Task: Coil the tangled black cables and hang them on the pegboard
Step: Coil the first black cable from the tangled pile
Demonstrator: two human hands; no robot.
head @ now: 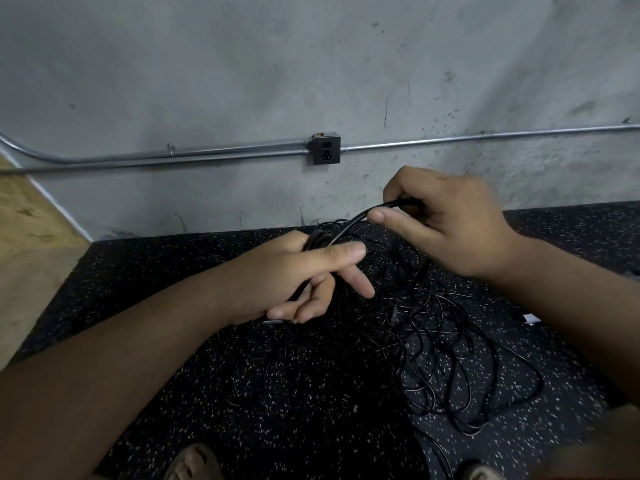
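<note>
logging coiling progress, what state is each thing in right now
left grip, holds cable in a bunch
right grip, pinches the cable
cable, spans both grips, lifted off the floor
tangle, loose on the floor, uncoiled
outlet, nothing plugged in

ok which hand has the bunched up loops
The left hand: it grips several loops of black cable together, while the right hand pinches only the single strand running between them.
</note>
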